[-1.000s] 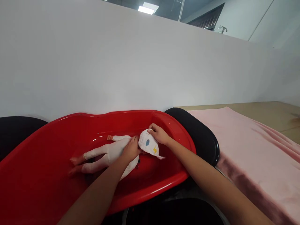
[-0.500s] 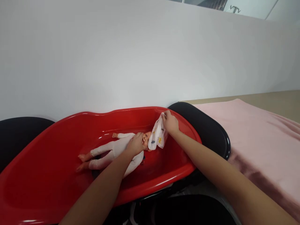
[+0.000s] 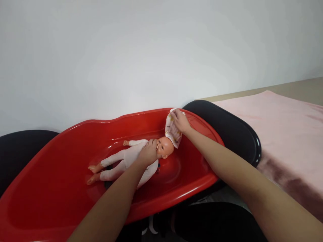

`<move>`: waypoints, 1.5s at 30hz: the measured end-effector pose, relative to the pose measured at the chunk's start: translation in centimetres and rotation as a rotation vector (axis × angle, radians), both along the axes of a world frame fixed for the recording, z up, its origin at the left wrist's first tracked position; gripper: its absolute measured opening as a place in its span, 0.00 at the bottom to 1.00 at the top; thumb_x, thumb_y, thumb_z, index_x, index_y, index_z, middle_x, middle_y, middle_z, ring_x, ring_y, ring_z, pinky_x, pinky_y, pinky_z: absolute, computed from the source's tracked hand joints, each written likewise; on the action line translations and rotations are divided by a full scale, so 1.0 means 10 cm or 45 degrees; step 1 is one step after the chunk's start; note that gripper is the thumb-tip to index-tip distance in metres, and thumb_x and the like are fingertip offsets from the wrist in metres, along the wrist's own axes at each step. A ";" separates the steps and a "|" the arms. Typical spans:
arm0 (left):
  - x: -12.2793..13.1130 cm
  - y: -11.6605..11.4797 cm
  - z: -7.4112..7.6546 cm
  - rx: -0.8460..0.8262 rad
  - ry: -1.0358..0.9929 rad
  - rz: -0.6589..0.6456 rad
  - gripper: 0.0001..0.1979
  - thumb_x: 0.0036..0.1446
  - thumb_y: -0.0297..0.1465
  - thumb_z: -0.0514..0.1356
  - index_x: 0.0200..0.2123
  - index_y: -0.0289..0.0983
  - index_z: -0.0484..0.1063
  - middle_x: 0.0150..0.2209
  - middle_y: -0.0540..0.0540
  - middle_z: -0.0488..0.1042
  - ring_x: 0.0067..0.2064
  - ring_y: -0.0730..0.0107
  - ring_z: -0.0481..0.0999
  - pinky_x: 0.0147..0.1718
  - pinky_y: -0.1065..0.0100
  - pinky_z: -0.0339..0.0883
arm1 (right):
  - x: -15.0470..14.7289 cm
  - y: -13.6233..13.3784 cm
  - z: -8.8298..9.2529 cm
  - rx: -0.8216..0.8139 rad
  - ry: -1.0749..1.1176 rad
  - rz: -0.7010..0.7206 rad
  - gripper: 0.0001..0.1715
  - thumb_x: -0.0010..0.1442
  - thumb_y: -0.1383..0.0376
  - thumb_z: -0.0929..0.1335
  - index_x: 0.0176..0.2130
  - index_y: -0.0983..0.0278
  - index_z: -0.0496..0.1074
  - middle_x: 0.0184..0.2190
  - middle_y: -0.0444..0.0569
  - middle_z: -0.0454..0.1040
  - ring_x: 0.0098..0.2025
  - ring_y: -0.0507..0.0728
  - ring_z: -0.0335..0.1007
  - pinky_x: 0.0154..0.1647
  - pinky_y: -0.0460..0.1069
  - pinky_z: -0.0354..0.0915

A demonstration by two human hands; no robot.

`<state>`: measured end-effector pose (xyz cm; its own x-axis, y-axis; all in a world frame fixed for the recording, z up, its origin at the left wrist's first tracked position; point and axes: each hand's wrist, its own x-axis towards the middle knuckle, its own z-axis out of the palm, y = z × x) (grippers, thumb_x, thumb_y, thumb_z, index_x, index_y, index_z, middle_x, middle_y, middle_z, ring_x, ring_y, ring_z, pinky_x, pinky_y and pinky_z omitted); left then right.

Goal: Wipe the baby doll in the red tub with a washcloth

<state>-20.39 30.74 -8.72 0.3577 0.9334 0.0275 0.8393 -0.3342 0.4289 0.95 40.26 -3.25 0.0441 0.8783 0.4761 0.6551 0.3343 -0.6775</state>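
Observation:
A baby doll (image 3: pixel 135 154) in white clothes lies on its back in a red baby bathtub (image 3: pixel 60 161), its bald head to the right and bare feet to the left. My left hand (image 3: pixel 148 153) grips the doll at its neck and upper chest, just below the chin. In my right hand (image 3: pixel 180 120) is a small white washcloth (image 3: pixel 173 129) with a coloured print, pinched near its upper edge. The cloth hangs down behind the doll's head, and its lower edge touches or overlaps the crown; I cannot tell which.
Black rounded seats or stools stand at the left (image 3: pixel 22 151) and behind the tub's right end (image 3: pixel 227 131). A pink cloth (image 3: pixel 290 134) covers a surface on the right. The white wall (image 3: pixel 126 60) rises right behind the tub.
My right hand has lifted the washcloth up and back off the doll's face, so the eyes and forehead show. My left hand keeps its hold. The view has shifted slightly.

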 end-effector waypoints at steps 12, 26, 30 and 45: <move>-0.02 0.07 -0.09 0.041 -0.040 -0.080 0.39 0.50 0.39 0.75 0.59 0.33 0.62 0.61 0.32 0.69 0.61 0.47 0.69 0.55 0.59 0.63 | -0.15 -0.10 -0.07 -0.356 -0.129 0.452 0.15 0.69 0.56 0.61 0.33 0.61 0.63 0.30 0.43 0.71 0.34 0.53 0.64 0.36 0.48 0.60; -0.07 0.14 0.03 -0.059 -0.081 -0.134 0.26 0.48 0.35 0.70 0.49 0.39 0.66 0.52 0.37 0.74 0.53 0.44 0.74 0.49 0.53 0.70 | -0.15 -0.08 -0.08 -0.475 -0.054 0.555 0.14 0.65 0.55 0.63 0.33 0.62 0.64 0.30 0.42 0.66 0.34 0.53 0.62 0.37 0.48 0.59; -0.12 0.21 0.03 -0.110 -0.139 -0.158 0.28 0.47 0.34 0.69 0.51 0.38 0.67 0.54 0.39 0.73 0.55 0.48 0.74 0.49 0.58 0.71 | -0.18 -0.14 -0.04 -0.653 -0.004 0.732 0.17 0.62 0.52 0.66 0.32 0.63 0.65 0.28 0.41 0.64 0.30 0.51 0.58 0.33 0.47 0.58; -0.12 0.18 0.03 0.036 -0.119 -0.073 0.47 0.48 0.28 0.69 0.69 0.32 0.51 0.72 0.29 0.50 0.73 0.45 0.53 0.70 0.50 0.55 | -0.20 -0.32 0.13 -1.162 -0.329 0.822 0.16 0.70 0.53 0.63 0.38 0.62 0.67 0.14 0.37 0.60 0.13 0.51 0.56 0.17 0.46 0.54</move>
